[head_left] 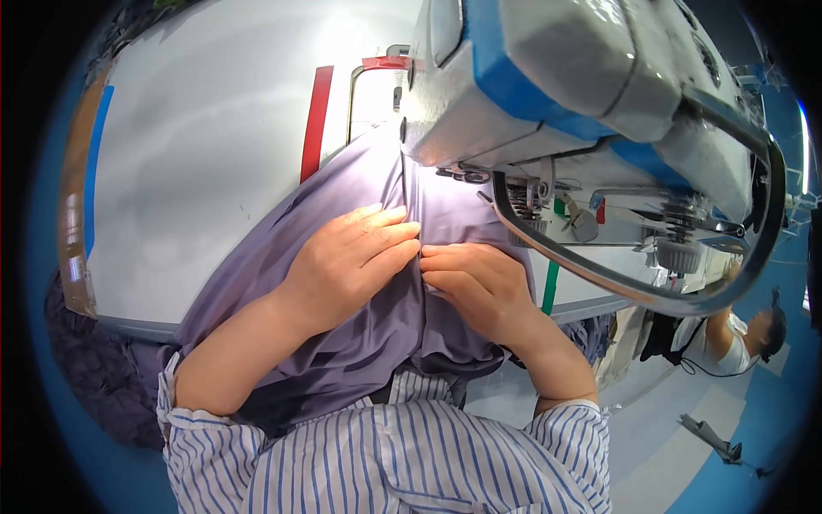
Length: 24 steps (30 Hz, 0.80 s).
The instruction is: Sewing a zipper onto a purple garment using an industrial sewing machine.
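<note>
A large piece of purple fabric [265,253] lies across the white sewing table and drapes over its front edge onto my lap. A fold or seam runs up its middle to the sewing machine [454,120]. On the left of that line, the fingers of my left hand [347,261] are pressed together on the cloth, their tips at the seam. Close opposite, my right hand [481,287] pinches the fabric at the same line, a little nearer to me. Both thumbs are mostly hidden. The machine's needle area is hidden behind its head.
A curved metal bar [651,300] juts from the machine at right, near thread tension knobs [681,253]. Red tape [317,124] and blue tape [98,171] mark the white tabletop [197,137]. Dark fabric [103,377] is piled at lower left. Another person [728,343] is at far right.
</note>
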Tool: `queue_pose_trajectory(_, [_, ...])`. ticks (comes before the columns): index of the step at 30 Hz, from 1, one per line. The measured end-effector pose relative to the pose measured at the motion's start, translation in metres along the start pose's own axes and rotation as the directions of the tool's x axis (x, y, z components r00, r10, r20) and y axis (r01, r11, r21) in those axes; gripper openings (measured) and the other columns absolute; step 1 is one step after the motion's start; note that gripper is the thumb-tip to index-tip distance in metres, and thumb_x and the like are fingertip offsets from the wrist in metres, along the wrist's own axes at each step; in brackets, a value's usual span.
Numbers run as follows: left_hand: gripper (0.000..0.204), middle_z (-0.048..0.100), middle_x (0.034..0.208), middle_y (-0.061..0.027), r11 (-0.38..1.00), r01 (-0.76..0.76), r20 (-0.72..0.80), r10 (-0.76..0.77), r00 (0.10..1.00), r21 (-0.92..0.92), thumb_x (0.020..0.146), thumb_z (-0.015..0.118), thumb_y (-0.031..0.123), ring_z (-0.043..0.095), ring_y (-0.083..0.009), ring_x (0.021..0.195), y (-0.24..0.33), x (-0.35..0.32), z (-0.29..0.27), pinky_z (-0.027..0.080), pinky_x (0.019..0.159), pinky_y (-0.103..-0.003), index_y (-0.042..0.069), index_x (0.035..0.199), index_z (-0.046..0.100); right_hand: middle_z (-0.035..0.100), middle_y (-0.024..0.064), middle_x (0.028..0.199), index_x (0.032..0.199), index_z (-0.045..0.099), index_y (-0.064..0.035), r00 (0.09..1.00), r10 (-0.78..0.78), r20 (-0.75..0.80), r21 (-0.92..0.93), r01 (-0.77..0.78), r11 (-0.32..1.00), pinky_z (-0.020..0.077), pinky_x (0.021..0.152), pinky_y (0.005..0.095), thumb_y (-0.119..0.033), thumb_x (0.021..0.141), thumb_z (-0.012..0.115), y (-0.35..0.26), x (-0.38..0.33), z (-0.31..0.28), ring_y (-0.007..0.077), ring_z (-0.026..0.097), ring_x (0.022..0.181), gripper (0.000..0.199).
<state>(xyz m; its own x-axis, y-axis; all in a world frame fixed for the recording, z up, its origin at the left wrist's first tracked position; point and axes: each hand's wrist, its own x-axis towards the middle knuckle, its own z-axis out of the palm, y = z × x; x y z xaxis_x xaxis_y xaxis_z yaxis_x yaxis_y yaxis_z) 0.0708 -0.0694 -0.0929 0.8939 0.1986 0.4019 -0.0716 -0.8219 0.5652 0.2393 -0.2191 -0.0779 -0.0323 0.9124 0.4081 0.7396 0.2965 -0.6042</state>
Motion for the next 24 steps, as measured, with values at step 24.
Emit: queue_pose_trajectory(24, [0.026,0.061,0.091,-0.0012,0.977,0.146,0.1,-0.162,0.982,0.156,0.071,0.077,0.019,0.058,-0.0214,0.092,0.019,0.027,-0.016,0.046,0.075,-0.036,0.009,0.09,0.062,0.071,0.0099,0.097,0.091,0.065,-0.0034,0.996,0.086,-0.009,0.081,-0.085,0.993,0.0543,0.076,0.0332,-0.003,0.074,0.073,0.006,-0.004,0.0,0.0259,0.069,0.091,0.018])
